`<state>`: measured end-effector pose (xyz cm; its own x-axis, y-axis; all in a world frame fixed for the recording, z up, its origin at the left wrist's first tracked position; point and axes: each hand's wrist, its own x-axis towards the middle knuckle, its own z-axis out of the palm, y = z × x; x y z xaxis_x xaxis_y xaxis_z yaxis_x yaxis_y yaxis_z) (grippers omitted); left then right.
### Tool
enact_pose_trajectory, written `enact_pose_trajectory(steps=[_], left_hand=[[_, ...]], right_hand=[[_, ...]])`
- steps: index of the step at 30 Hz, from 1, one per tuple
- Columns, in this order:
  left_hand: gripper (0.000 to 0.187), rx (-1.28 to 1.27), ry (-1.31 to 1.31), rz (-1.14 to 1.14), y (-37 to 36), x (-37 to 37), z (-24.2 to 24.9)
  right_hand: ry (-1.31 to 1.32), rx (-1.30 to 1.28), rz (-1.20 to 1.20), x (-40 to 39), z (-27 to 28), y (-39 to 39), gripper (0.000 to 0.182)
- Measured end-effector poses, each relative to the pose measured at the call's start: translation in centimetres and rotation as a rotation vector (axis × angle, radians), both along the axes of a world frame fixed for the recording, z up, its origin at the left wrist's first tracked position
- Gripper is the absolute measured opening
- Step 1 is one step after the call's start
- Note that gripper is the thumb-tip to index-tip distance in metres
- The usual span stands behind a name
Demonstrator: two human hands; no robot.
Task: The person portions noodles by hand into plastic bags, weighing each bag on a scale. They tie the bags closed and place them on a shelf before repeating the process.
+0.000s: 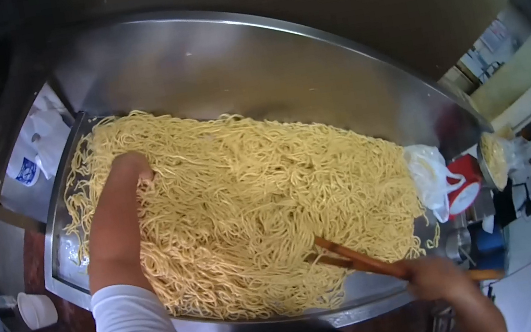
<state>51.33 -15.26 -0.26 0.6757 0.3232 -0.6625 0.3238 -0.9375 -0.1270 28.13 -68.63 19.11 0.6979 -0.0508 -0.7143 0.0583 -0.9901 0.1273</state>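
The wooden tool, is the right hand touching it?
Touching: the head view shows the right hand gripping the wooden tool, which sticks out both sides.

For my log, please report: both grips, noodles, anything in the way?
Left grip at noodles, fingers hidden. Right grip closed on wooden tool. Noodles spread over metal surface. White bag beside them, not blocking.

- Pale yellow, long, thin-stranded noodles point(249, 196) were loose and tangled, spread in a thick bed across a shiny metal tray point(256, 326); some strands strayed at the edges.
- Brown wooden two-pronged tool point(372, 263) was held slanted, prongs slightly apart, tips at the noodles' near side.
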Motion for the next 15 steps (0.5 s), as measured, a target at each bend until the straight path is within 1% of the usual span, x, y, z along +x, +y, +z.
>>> enact_pose_trajectory(steps=[1, 2, 3, 5, 6, 8, 9, 10, 11, 12, 13, 14, 15], left_hand=[[0.050, -0.028, 0.182, -0.159, -1.5, 0.6, 2.1], [0.046, -0.031, 0.040, -0.182, -3.7, 0.8, 4.1], [0.044, -0.037, -0.104, -0.202, -6.1, 1.0, 5.4], [0.037, -0.179, -0.722, -0.347, -10.3, 2.3, 4.4], [0.040, -0.279, -0.689, -0.318, -13.4, 3.7, 5.4], [0.043, -0.539, -0.660, -0.466, -19.4, 6.1, 6.9], [0.045, -0.645, -0.718, -0.501, -22.4, 6.4, 7.3], [0.047, -0.746, -0.777, -0.531, -25.2, 6.7, 7.7], [0.050, -0.795, -0.720, -0.549, -27.8, 7.0, 8.1], [0.053, -0.845, -0.648, -0.566, -30.4, 7.1, 7.8], [0.058, -0.808, -0.552, -0.596, -32.8, 7.6, 6.6], [0.063, -0.768, -0.458, -0.627, -34.9, 8.4, 4.7], [0.069, -0.715, -0.278, -0.650, -36.5, 8.4, 1.8]], right_hand=[[-0.018, -0.064, -0.007, -0.5, 3.1, -0.7, 0.042], [-0.036, -0.128, -0.014, -0.8, 5.3, -1.2, 0.041], [-0.039, -0.133, -0.024, -1.3, 5.4, -2.2, 0.041], [-0.220, -0.227, -0.058, -2.1, 4.8, -4.0, 0.038], [-0.206, -0.186, -0.040, -1.8, 2.4, -4.6, 0.035], [-0.171, -0.083, -0.015, -1.4, -4.9, -3.5, 0.031], [-0.038, -0.146, -0.085, -1.1, -8.0, -1.2, 0.032], [-0.091, -0.008, 0.005, -1.6, -8.3, 1.5, 0.035], [-0.006, 0.026, -0.010, -1.6, -6.5, 3.1, 0.036], [-0.004, 0.024, -0.019, -2.6, -5.8, 1.8, 0.036], [-0.075, 0.096, -0.045, -4.2, -5.2, -0.7, 0.038], [-0.148, 0.167, -0.070, -5.5, -4.1, -3.2, 0.041], [-0.101, 0.129, -0.123, -6.0, -1.3, -5.0, 0.042]])
